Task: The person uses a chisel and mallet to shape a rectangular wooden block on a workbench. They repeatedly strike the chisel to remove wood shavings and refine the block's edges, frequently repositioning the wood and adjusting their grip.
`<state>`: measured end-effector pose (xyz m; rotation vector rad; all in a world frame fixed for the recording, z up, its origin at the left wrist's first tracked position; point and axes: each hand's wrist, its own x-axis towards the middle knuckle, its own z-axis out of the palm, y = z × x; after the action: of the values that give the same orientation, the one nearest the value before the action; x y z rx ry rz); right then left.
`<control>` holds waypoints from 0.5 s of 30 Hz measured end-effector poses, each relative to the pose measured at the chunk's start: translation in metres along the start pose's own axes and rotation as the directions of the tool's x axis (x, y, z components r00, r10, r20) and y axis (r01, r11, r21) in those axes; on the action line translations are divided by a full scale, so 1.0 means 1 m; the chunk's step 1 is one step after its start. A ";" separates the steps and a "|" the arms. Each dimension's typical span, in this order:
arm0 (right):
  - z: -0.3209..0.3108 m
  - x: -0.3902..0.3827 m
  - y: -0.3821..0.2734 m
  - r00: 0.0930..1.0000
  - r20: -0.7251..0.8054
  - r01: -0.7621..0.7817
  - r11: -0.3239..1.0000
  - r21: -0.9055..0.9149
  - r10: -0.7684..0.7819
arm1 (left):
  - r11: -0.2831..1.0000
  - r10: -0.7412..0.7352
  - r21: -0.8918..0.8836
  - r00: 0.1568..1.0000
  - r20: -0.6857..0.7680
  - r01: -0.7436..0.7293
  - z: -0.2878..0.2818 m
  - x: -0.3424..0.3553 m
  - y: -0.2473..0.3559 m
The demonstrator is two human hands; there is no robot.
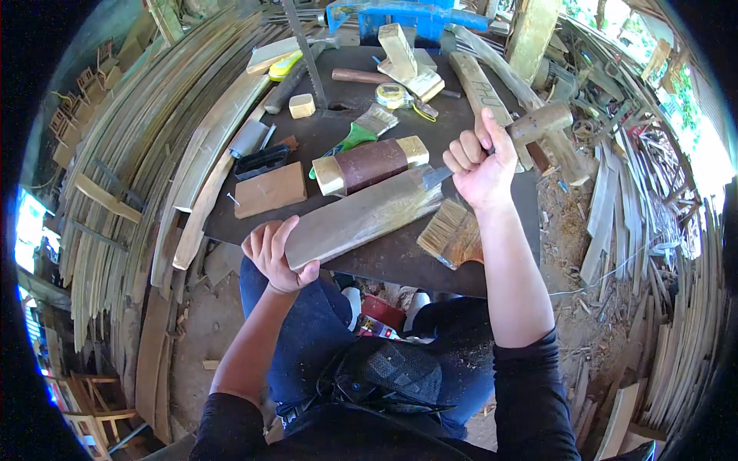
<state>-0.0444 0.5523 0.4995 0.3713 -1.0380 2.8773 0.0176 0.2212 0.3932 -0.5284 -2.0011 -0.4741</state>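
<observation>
My left hand (273, 255) is closed round the near left end of a pale wooden board (354, 219), thumb below and fingers along its end. The board lies slanting over the front of the dark table. My right hand (484, 161) is closed round a chisel (542, 124); its thick wooden handle sticks out up and right past the thumb. The chisel's flat metal blade meets the board's far right end, which has a rough, lighter surface. Just beyond the board sits a wooden block (373, 167) wrapped in brown material. A wide paintbrush (453, 234) lies beside my right forearm.
On the dark table (430, 273) are a green-handled brush (357, 134), a tape measure (392, 96), a flat brown block (269, 190) and a yellow-handled tool (284, 67). A metal upright (307, 58) rises behind. Long planks (146, 115) are stacked left; more timber lies right.
</observation>
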 end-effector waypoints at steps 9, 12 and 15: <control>0.014 0.005 0.014 0.997 -0.009 -0.074 0.996 -0.042 0.073 | 1.000 -0.015 -0.006 1.000 -0.016 0.015 0.004 -0.007 -0.004; 0.000 0.007 0.003 0.994 -0.104 -0.035 0.999 -0.016 0.033 | 1.000 -0.031 -0.005 0.999 -0.013 0.031 0.005 -0.008 -0.003; 0.011 0.002 0.020 0.996 -0.009 -0.088 0.996 -0.012 0.088 | 1.000 -0.025 -0.014 0.999 -0.023 0.025 0.006 -0.009 -0.003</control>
<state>-0.0472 0.5297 0.4955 0.3200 -1.0976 2.9453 0.0153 0.2208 0.3819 -0.5047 -1.9860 -0.5069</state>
